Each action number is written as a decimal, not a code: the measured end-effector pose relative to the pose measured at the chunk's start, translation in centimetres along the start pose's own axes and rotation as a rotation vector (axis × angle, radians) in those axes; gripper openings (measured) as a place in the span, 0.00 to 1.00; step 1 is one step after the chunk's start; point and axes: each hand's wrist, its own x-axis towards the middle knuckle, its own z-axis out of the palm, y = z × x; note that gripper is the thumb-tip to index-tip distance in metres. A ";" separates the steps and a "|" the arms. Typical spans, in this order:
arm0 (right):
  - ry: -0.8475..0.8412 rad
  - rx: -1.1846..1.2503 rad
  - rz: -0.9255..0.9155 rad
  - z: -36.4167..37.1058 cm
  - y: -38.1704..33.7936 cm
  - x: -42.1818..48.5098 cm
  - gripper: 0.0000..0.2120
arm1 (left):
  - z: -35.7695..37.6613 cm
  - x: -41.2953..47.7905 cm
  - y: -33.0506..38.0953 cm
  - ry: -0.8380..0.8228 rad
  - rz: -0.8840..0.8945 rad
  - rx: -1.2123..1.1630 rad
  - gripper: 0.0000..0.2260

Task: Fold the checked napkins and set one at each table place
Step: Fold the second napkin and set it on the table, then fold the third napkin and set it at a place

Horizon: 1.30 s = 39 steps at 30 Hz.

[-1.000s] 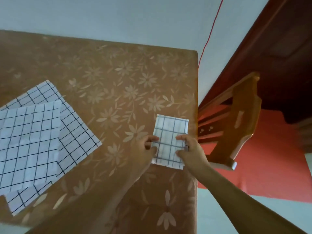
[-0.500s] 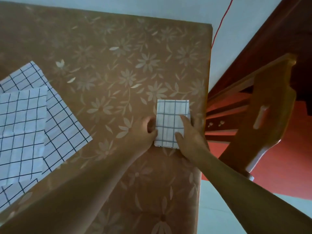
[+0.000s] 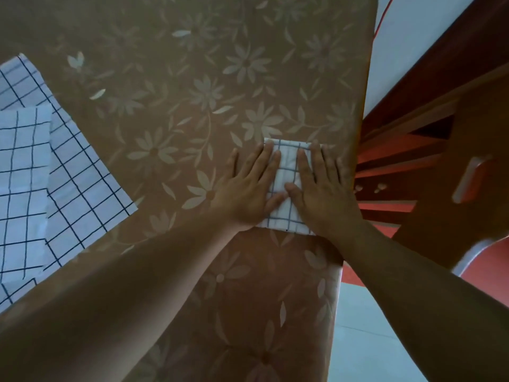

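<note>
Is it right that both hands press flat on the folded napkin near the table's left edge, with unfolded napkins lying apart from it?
Not quite: the head view shows the folded napkin near the table's right edge, beside the chair. The rest stands: left hand and right hand press flat on it, and the unfolded napkins lie apart.
</note>
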 end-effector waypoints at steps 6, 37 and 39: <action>-0.156 -0.030 -0.061 -1.5 1.1 0.6 0.44 | -0.9 0.5 -0.6 -0.093 0.013 -0.034 0.42; -0.338 0.145 -0.240 -16.1 -36.3 -20.1 0.29 | -18.7 -52.0 -11.4 -0.042 -0.705 -0.368 0.27; -0.321 0.119 -0.267 -16.5 -40.4 -21.7 0.29 | -18.8 -56.7 -12.6 -0.029 -0.714 -0.337 0.28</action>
